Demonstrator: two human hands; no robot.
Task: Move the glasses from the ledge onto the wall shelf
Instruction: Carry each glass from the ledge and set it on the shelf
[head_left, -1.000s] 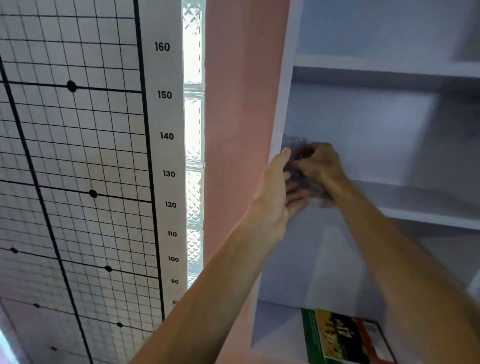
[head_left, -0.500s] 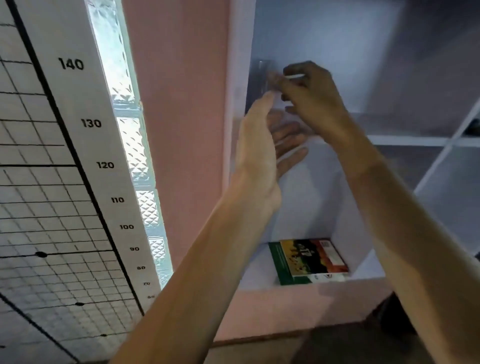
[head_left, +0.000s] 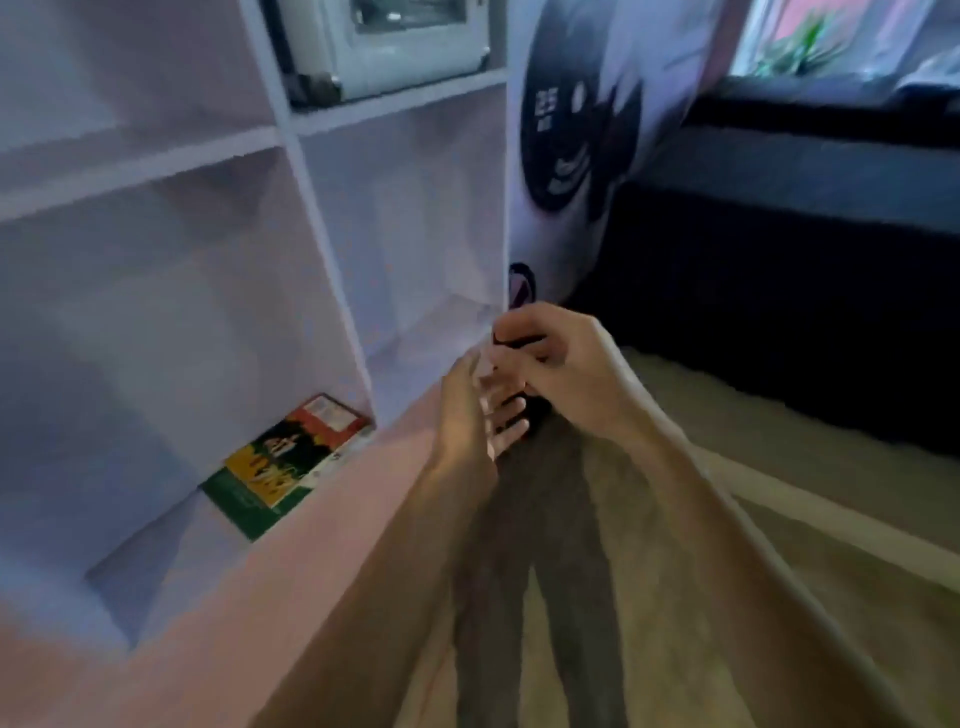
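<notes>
No glass shows in this blurred view. The white wall shelf (head_left: 291, 140) fills the left side, and I see only part of its compartments. My left hand (head_left: 475, 415) hovers in front of the shelf's right edge with flat, spread fingers and nothing in it. My right hand (head_left: 563, 364) is just right of it and a little higher, its fingers curled inward. Dark patches show between those fingers, and the blur hides whether they are an object or the dark background. The two hands nearly touch.
A green and yellow book (head_left: 291, 462) lies flat in the bottom compartment. A white appliance (head_left: 405, 41) sits in an upper one. A poster with a black disc (head_left: 576, 124) hangs right of the shelf. A dark bench (head_left: 779, 312) stands under a window, above beige floor (head_left: 805, 519).
Both hands have come away from the upper shelf compartment where they held the glass, which is now out of sight. The view has swung down and to the right.
</notes>
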